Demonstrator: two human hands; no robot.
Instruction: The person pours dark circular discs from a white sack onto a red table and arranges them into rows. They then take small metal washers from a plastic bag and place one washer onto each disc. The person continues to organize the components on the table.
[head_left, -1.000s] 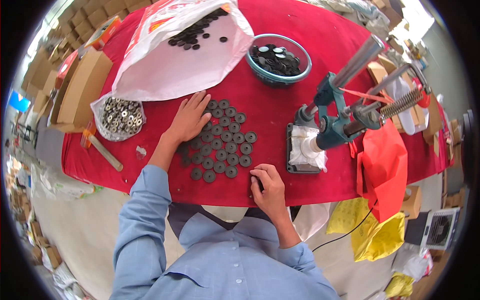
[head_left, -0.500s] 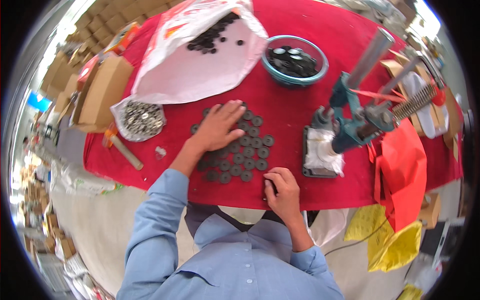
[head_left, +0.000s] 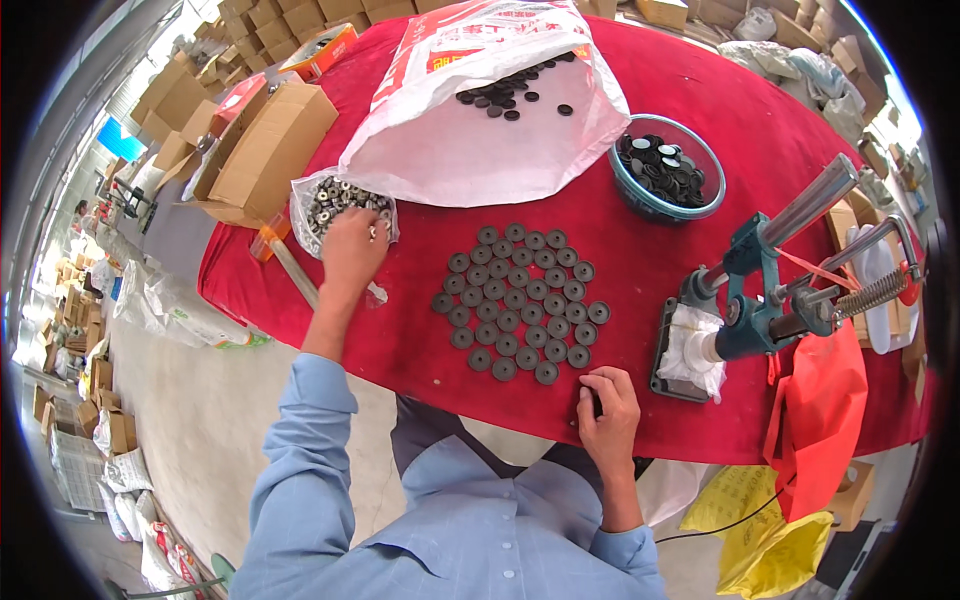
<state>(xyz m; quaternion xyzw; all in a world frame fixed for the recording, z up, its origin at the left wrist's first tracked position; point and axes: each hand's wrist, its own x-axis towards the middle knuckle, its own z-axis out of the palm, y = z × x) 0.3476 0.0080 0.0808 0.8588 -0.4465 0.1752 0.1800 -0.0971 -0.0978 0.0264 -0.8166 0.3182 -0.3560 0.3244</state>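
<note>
My left hand (head_left: pixel 355 248) is at the near edge of a clear plastic bag (head_left: pixel 318 243) heaped with small silvery metal parts (head_left: pixel 340 198). Its fingers are curled, and a silvery bit shows between them. Several black round discs (head_left: pixel 514 298), each with a small centre hole, lie flat in a close cluster on the red tablecloth. Right of the cluster, by the table's near edge, my right hand (head_left: pixel 608 412) is closed. A small black piece (head_left: pixel 597 403) shows between its thumb and fingers; its full shape is hidden.
A white sack (head_left: pixel 460 160) with loose black pieces lies open at the back. To its right stands a bowl (head_left: pixel 668 205) of black discs. A green hand press (head_left: pixel 750 300) is at the right, beside a red bag (head_left: pixel 820 415). At left are a cardboard box (head_left: pixel 270 150) and a hammer-like tool (head_left: pixel 290 268).
My left hand has left the black discs and moved left to the bag of metal parts. My right hand stays by the near edge. The whole view has shifted.
</note>
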